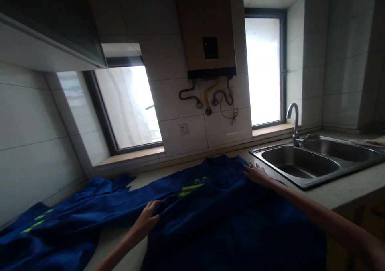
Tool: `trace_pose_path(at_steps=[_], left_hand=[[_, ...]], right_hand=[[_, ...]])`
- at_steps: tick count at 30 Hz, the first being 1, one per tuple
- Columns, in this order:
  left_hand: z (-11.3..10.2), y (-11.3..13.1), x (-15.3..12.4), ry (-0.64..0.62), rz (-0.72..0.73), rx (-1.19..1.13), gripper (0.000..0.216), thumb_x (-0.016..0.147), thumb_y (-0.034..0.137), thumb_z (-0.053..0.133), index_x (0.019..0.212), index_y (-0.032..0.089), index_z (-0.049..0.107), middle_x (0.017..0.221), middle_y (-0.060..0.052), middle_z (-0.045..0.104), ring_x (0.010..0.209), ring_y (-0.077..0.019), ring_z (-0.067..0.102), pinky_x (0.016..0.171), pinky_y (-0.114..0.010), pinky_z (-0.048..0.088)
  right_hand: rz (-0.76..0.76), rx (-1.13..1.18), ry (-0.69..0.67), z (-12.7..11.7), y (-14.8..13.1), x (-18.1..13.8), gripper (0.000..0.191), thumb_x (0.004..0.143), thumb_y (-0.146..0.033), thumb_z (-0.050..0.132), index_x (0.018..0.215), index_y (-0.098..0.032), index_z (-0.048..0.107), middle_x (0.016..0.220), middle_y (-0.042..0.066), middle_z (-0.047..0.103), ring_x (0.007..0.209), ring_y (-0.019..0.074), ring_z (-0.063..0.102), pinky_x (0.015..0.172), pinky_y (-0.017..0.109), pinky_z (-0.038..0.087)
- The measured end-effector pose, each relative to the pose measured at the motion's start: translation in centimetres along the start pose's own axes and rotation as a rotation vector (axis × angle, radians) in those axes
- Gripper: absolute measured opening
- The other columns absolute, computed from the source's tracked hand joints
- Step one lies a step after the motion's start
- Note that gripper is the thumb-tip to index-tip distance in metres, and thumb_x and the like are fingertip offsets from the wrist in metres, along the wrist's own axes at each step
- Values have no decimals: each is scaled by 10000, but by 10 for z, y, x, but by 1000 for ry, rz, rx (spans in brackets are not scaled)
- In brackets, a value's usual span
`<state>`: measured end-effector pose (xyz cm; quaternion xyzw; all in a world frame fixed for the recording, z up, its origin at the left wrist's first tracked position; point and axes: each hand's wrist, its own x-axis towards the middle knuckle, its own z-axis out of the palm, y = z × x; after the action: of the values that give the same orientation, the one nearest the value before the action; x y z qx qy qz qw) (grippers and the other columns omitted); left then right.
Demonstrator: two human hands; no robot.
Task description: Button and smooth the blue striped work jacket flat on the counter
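A dark blue work jacket (210,210) lies spread on the counter, with yellow-green stripes and small white lettering on its chest. My left hand (148,219) rests at the jacket's left side, its thumb apart from the fingers. At the upper right, near the collar and shoulder, my right hand (257,173) lies on the cloth with its fingers spread. More crumpled blue clothing (60,223), also striped yellow-green, covers the counter to the left. The lower part of the jacket hangs toward me in shadow.
A double steel sink (300,178) with a curved faucet (295,122) is set into the counter (333,192) at right. A water heater (207,30) with pipes hangs on the tiled wall between two windows. A cabinet (51,34) juts out at upper left.
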<state>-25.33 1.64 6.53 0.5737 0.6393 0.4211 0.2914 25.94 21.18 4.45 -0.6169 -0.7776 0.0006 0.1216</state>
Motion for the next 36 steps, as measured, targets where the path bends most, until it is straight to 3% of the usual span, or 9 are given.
trace_pose_path(at_steps=[3, 7, 16, 18, 21, 26, 28, 31, 36], left_hand=[[26, 3, 6, -128, 206, 332, 488, 727, 301, 521, 1202, 213, 584, 1358, -66, 500, 1290, -261, 396, 1122, -360, 244], [54, -18, 5, -214, 112, 595, 672, 822, 576, 395, 1359, 176, 443, 1477, -99, 341, 1386, -274, 223, 1133, -433, 207], [46, -19, -13, -266, 30, 756, 898, 771, 725, 360, 1466, 208, 124, 1538, -98, 52, 1404, -326, 5, 1085, -598, 162], [46, -21, -13, -249, 48, 752, 885, 778, 708, 372, 1468, 212, 126, 1540, -90, 75, 1405, -321, 20, 1090, -588, 168], [42, -28, -7, -151, 115, 675, 765, 819, 646, 362, 1422, 177, 319, 1494, -118, 296, 1383, -288, 227, 1111, -498, 232], [16, -34, 4, 104, 232, 605, 425, 819, 539, 426, 988, 212, 638, 1054, -80, 650, 989, -238, 615, 911, -370, 465], [6, -33, 3, 134, 151, 652, 416, 789, 580, 446, 825, 212, 638, 850, -44, 662, 806, -223, 638, 753, -321, 485], [-1, -32, -2, 37, 16, 645, 495, 715, 673, 486, 689, 193, 601, 658, -5, 626, 634, -191, 599, 589, -264, 418], [-4, -25, -6, 29, 38, 399, 525, 641, 701, 543, 655, 177, 573, 593, 18, 561, 580, -151, 511, 542, -242, 359]], right_hand=[[114, 68, -171, 19, -18, 22, 644, 866, -676, 237, 1423, -360, 304, 1522, 124, 157, 1317, 466, 208, 917, 717, 183], [170, 68, -243, 39, -43, 40, 716, 815, -744, 238, 1429, -379, 273, 1529, 104, 137, 1322, 515, 73, 903, 755, 16], [125, 98, -191, 62, -58, 71, 663, 842, -721, 208, 1412, -398, 303, 1526, 74, 162, 1328, 493, 86, 939, 722, 11], [109, 93, -135, 64, -54, 76, 612, 872, -666, 244, 1394, -367, 361, 1504, 80, 230, 1314, 464, 184, 958, 699, 84], [105, 79, -26, 63, -43, 81, 506, 921, -514, 308, 1282, -238, 530, 1378, 127, 424, 1236, 381, 362, 975, 585, 250], [134, 34, 108, 59, -24, 83, 393, 929, -369, 388, 1094, -104, 626, 1221, 196, 519, 1168, 309, 425, 901, 382, 380], [155, 20, 132, 62, -17, 83, 355, 903, -364, 462, 1077, -103, 627, 1197, 199, 528, 1133, 313, 450, 882, 381, 388], [176, 19, 151, 69, -11, 84, 300, 898, -300, 484, 1080, -100, 613, 1155, 195, 549, 1088, 292, 492, 866, 361, 392], [175, 72, 139, 75, -4, 93, 255, 915, -228, 411, 1053, -120, 596, 1083, 162, 589, 992, 236, 557, 786, 297, 407]])
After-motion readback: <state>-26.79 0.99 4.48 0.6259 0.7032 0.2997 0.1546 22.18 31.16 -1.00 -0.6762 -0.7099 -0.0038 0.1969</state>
